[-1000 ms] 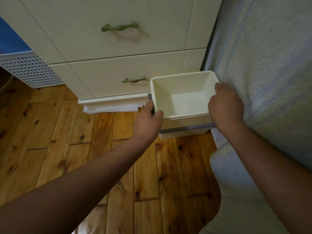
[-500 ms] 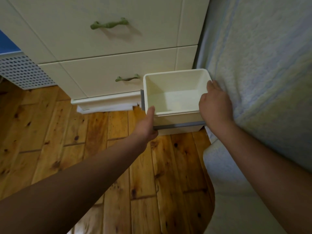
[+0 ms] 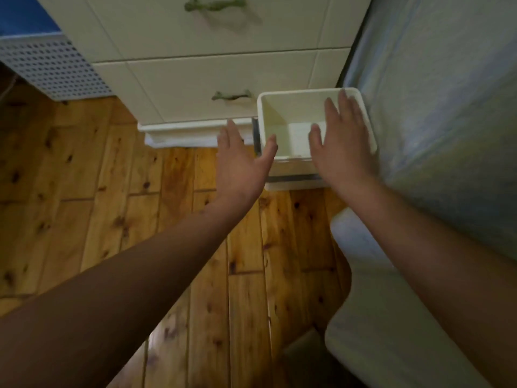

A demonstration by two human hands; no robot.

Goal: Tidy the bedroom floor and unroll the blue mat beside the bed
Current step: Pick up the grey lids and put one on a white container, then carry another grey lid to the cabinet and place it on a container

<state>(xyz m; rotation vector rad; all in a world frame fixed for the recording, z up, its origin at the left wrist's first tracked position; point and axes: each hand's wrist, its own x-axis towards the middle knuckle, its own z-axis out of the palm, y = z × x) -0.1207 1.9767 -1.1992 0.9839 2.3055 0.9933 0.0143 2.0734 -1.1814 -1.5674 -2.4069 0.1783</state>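
Stretching out from the bottom edge, two bare forearms cross the wooden plank floor (image 3: 112, 191). One pale padded cushion (image 3: 377, 317) lies at the near right against the bed (image 3: 433, 107), and a dim grey shape beside its near end is too dark to identify.

Further on, the left hand (image 3: 240, 169) hovers palm down just left of the one white bin (image 3: 272, 119). Its fingers (image 3: 230, 133) are straight and close together and its thumb is splayed toward the bin's near left corner. Blur hides whether the thumb touches the rim. The right hand (image 3: 344, 147) is flat over the right half of the bin's open top, fingers straight and slightly spread, gripping nothing.

The bin stands upright on the floor, wedged between the bed's side on its right and the dresser (image 3: 223, 71) behind and to its left. Its inside shows only bare pale walls and bottom. One grey band (image 3: 293, 178) runs round its body near the base.

Beyond it, the cream dresser shows two drawer fronts, each with one green handle: the lower handle (image 3: 230, 95) just left of the bin, the upper handle (image 3: 214, 5) at the top edge. One white perforated panel (image 3: 50, 68) sits at the far left, with a blue patch (image 3: 22, 12) above it. Whether that patch is the mat cannot be told.
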